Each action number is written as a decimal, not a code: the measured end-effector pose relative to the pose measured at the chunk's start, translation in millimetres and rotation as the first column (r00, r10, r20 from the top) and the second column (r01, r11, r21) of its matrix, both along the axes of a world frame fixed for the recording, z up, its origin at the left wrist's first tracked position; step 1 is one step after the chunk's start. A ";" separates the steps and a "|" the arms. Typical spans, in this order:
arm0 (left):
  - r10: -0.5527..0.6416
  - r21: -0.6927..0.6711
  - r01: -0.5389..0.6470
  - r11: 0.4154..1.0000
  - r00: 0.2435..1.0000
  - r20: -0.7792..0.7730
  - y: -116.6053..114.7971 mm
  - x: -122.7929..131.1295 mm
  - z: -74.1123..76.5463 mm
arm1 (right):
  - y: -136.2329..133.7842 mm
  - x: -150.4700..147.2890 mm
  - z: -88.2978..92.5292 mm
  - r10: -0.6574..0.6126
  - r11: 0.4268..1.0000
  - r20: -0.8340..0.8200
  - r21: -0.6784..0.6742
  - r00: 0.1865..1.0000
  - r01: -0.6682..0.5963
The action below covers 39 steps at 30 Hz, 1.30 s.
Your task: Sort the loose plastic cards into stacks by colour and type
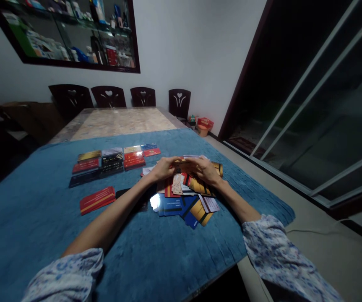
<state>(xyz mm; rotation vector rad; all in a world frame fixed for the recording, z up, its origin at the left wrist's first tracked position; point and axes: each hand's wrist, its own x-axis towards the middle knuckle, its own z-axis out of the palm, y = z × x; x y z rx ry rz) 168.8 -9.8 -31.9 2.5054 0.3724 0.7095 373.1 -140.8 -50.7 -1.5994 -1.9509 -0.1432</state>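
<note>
My left hand (165, 168) and my right hand (206, 169) come together over a heap of loose cards. Between their fingers is a brownish card (185, 165), held edge-on; whether it is one card or a small stack I cannot tell. Below it the heap spreads in blue cards (170, 204), gold cards (201, 212) and red and white ones, many overlapping. Left of my hands, cards lie in rows of small stacks: gold (89, 155), red (85, 165), black (111, 163) and more. A red stack with a yellow stripe (97, 200) lies nearer, beside my left forearm.
A blue cloth (130, 251) covers the near part of the table; its marble-like top (121, 121) shows beyond. Several dark chairs (109, 97) stand along the far side. Sliding glass doors (313, 100) are at right, and a red-and-orange container (204, 126) sits on the floor.
</note>
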 end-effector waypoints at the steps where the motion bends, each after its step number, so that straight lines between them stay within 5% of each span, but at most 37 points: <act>1: 0.008 0.016 -0.008 1.000 1.000 0.000 -0.3 -0.1 -0.5 | -0.4 -0.6 0.4 -0.017 1.000 0.015 0.001 1.000 0.017; 18: 0.143 0.065 -0.139 0.988 0.988 -0.057 -0.8 -0.7 -2.9 | 4.4 3.3 -6.0 -0.066 0.997 0.141 -0.025 0.988 0.070; 39: 0.082 0.164 -0.049 0.985 0.976 -0.202 9.5 -12.2 12.5 | 13.1 -8.3 15.4 -0.097 0.980 0.354 -0.129 0.930 0.151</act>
